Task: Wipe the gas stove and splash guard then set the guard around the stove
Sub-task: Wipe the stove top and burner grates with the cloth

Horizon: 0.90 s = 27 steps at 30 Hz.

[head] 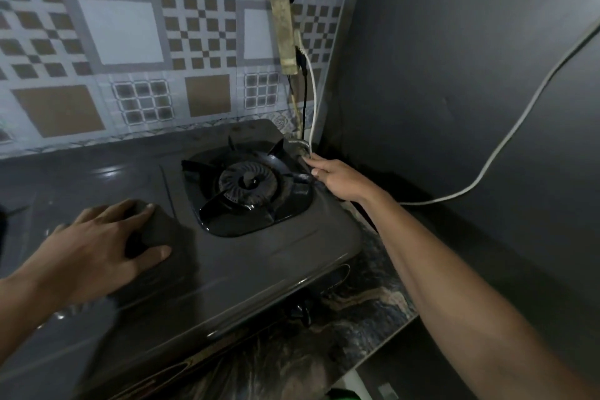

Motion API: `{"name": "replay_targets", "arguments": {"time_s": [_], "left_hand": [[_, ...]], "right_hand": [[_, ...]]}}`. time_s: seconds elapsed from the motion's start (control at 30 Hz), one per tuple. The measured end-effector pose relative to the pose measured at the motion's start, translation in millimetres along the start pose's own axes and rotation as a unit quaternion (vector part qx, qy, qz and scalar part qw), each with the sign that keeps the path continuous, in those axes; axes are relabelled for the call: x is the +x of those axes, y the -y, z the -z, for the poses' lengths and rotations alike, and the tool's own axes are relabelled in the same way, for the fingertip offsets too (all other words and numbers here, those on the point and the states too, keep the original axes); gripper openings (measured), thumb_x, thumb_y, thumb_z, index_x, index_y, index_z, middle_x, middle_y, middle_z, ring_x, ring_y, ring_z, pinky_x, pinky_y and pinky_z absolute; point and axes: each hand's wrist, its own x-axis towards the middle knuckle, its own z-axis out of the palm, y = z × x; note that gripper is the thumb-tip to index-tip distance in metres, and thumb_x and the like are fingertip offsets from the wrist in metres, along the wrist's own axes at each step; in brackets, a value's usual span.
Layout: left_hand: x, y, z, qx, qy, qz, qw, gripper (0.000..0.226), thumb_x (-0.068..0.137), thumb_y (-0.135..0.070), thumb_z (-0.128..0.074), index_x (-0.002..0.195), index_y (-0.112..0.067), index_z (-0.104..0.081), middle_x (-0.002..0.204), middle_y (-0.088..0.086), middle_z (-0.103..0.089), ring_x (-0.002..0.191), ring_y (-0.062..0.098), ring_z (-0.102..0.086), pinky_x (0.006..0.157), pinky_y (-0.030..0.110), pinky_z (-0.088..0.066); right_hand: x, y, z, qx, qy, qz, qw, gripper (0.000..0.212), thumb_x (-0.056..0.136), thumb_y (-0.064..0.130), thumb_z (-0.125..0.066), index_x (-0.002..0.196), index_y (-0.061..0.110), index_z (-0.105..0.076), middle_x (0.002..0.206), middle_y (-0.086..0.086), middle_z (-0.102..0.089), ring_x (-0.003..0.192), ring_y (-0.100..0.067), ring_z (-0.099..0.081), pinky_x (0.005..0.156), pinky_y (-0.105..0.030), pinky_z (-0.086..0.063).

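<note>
A dark grey gas stove [259, 256] sits on a marble-patterned counter, with a black burner and pan support [248, 185] at its right. My left hand [97, 247] presses a dark cloth [162, 227] on the stove top left of the burner, thumb and fingers curled round it. My right hand [337, 180] reaches to the stove's far right edge, where its curled fingers grip that edge beside a metal hose [300, 144]. A tile-print panel [130, 52] stands behind the stove; whether it is the splash guard or the wall I cannot tell.
A grey wall [454, 75] closes in the right side, with a white cable [506, 146] draped across it. A power strip [285, 23] with cords hangs in the corner. The counter's front edge [373, 344] runs below the stove knob [302, 312].
</note>
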Motion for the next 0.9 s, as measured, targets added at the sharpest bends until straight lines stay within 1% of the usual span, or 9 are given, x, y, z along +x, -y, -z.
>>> {"name": "replay_targets", "arguments": {"time_s": [0.1,0.17,0.23,0.43,0.57,0.63,0.73,0.8,0.9], "left_hand": [[-0.4,0.6,-0.5,-0.006,-0.015,-0.002,1.0,0.101,0.061,-0.099,-0.021,0.147,-0.048,-0.034,0.156,-0.012,-0.035,0.139,0.026,-0.038,0.106,0.053,-0.041],[1.9,3.0,3.9,-0.022,-0.037,0.008,0.999,0.1,0.062,-0.098,-0.024,0.145,-0.045,-0.04,0.151,-0.011,-0.043,0.135,0.027,-0.041,0.104,0.054,-0.043],[6.7,7.7,9.1,-0.023,-0.057,0.035,0.998,0.098,0.063,-0.097,-0.025,0.144,-0.044,-0.043,0.149,-0.007,-0.047,0.133,0.031,-0.043,0.104,0.055,-0.043],[16.7,14.2,12.8,-0.032,-0.015,0.064,0.997,0.123,0.047,-0.104,-0.007,0.149,-0.042,-0.035,0.159,-0.009,-0.032,0.141,0.029,-0.034,0.113,0.049,-0.034],[13.4,10.5,17.6,-0.01,-0.007,0.065,0.998,0.121,0.048,-0.103,-0.002,0.151,-0.045,-0.029,0.161,-0.01,-0.027,0.143,0.027,-0.031,0.114,0.047,-0.032],[12.8,9.6,18.8,-0.008,-0.008,0.061,0.998,0.116,0.052,-0.102,-0.006,0.151,-0.045,-0.029,0.161,-0.011,-0.027,0.144,0.026,-0.03,0.115,0.047,-0.031],[12.7,11.1,23.9,-0.036,-0.004,0.054,0.998,0.115,0.054,-0.101,-0.008,0.149,-0.042,-0.034,0.159,-0.009,-0.031,0.143,0.026,-0.032,0.116,0.045,-0.03],[14.0,16.2,30.7,-0.057,-0.007,0.06,0.997,0.118,0.052,-0.102,-0.015,0.148,-0.038,-0.04,0.157,-0.006,-0.037,0.141,0.028,-0.036,0.115,0.044,-0.031],[15.1,26.3,34.1,-0.037,-0.003,0.087,0.996,0.11,0.052,-0.093,-0.025,0.149,-0.041,-0.035,0.157,-0.007,-0.034,0.141,0.031,-0.033,0.112,0.048,-0.035]], "right_hand": [[31.4,6.1,3.2,-0.005,0.013,0.008,1.0,0.045,0.105,0.014,-0.043,0.149,0.018,-0.039,0.162,0.0,-0.022,0.149,-0.013,-0.015,0.118,-0.025,-0.009],[52.2,9.0,4.9,-0.015,0.021,0.003,1.0,0.045,0.104,0.017,-0.044,0.149,0.022,-0.04,0.162,0.002,-0.023,0.15,-0.014,-0.014,0.122,-0.034,-0.009],[72.5,13.2,6.3,-0.011,0.026,-0.003,1.0,0.044,0.104,0.018,-0.044,0.148,0.024,-0.041,0.161,0.004,-0.025,0.149,-0.014,-0.016,0.123,-0.037,-0.011],[116.4,37.9,14.5,-0.063,0.036,0.0,0.997,0.044,0.105,0.019,-0.042,0.149,0.025,-0.04,0.16,0.005,-0.028,0.149,-0.017,-0.02,0.119,-0.03,-0.013],[142.4,54.9,16.4,-0.121,0.049,-0.002,0.991,0.045,0.106,0.023,-0.039,0.151,0.028,-0.035,0.162,0.003,-0.022,0.15,-0.022,-0.017,0.118,-0.033,-0.013],[152.8,65.9,15.1,-0.165,0.062,0.001,0.984,0.048,0.107,0.02,-0.036,0.153,0.027,-0.03,0.164,0.0,-0.013,0.151,-0.024,-0.011,0.12,-0.036,-0.01],[162.1,90.1,7.5,-0.233,0.087,0.002,0.969,0.055,0.104,0.006,-0.032,0.156,0.022,-0.024,0.165,-0.005,-0.004,0.152,-0.028,-0.008,0.12,-0.036,-0.011],[164.6,109.1,-3.7,-0.262,0.095,0.006,0.96,0.057,0.102,0.003,-0.031,0.156,0.021,-0.023,0.165,-0.008,-0.005,0.151,-0.03,-0.012,0.118,-0.035,-0.017],[164.3,136.3,-28.6,-0.295,0.11,0.021,0.949,0.058,0.101,0.003,-0.031,0.156,0.019,-0.021,0.165,-0.01,-0.01,0.147,-0.033,-0.024,0.114,-0.036,-0.028]]}}
